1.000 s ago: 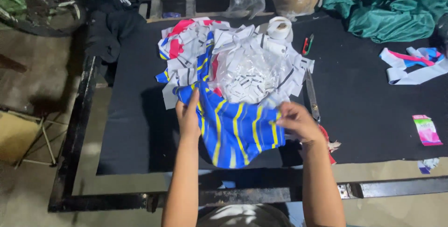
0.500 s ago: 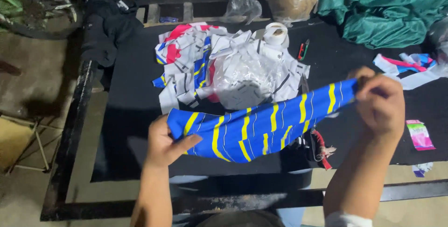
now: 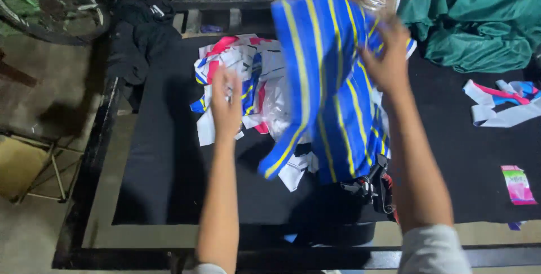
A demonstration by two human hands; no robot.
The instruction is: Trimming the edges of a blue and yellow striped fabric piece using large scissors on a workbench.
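The blue cloth with yellow stripes [image 3: 327,88] was stretched flat between both hands a moment ago; now it hangs up high. The right hand [image 3: 386,63] pinches its top edge and lifts it, so it falls long and loose above the pile of cloth scraps [image 3: 242,77]. The left hand [image 3: 225,108] has let go and is open, near the scraps on the black table [image 3: 169,184].

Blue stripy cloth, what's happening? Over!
Right hand grips blue yellow-striped cloth, lifted. Left hand open, off it. Fabric scrap pile beneath.
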